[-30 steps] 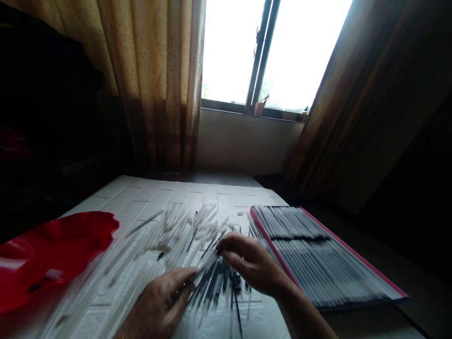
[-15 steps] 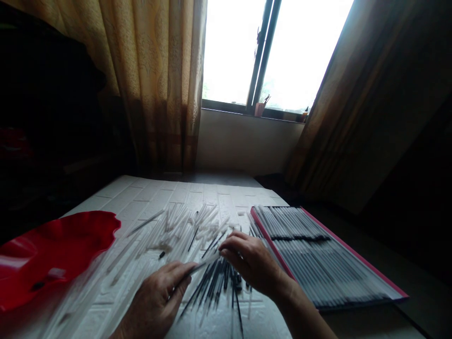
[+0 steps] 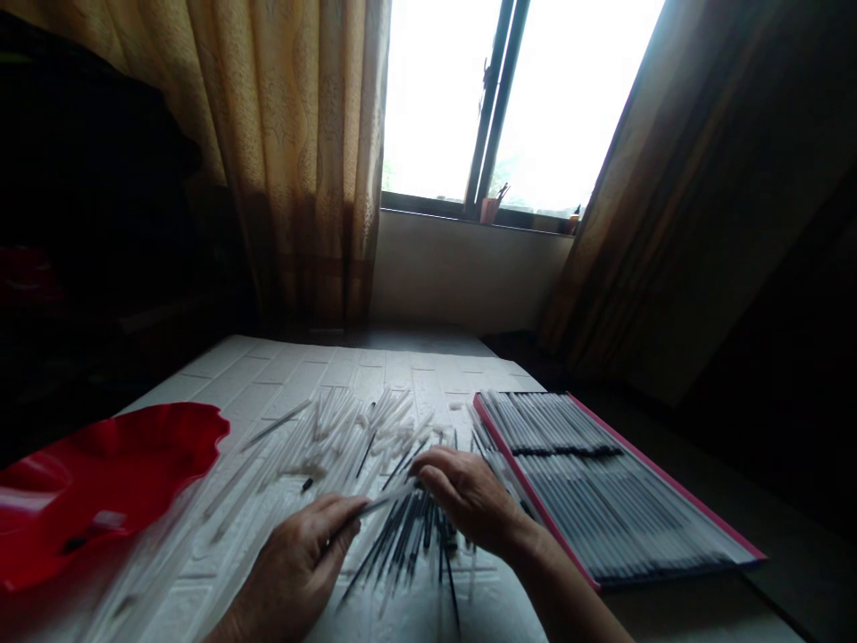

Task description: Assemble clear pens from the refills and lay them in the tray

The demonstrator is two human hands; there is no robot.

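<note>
My left hand [image 3: 295, 563] is closed around the dark end of a thin pen [image 3: 389, 497], thumb and fingers pressed along it. My right hand [image 3: 472, 500] is closed at the pen's pale far end, its fingertips partly hidden behind the knuckles. Below the pen, a fan of dark pen refills [image 3: 402, 545] lies spread on the white brick-patterned table mat [image 3: 375, 362]. Loose clear pen barrels [image 3: 335, 420] are heaped behind the hands. A small black cap [image 3: 307, 484] rests to the left of the pile.
On the right stands a pink-edged box [image 3: 536, 500] holding rows of finished-looking pens [image 3: 603, 509]. A red wavy-rimmed bowl [image 3: 147, 464] sits at the left. More clear tubes [image 3: 140, 572] lie blurred near the front left. Curtains [image 3: 295, 161] flank a bright window [image 3: 435, 98].
My right hand has shifted slightly left and turned over the pen's end. My left hand has barely moved and keeps its grip on the pen.
</note>
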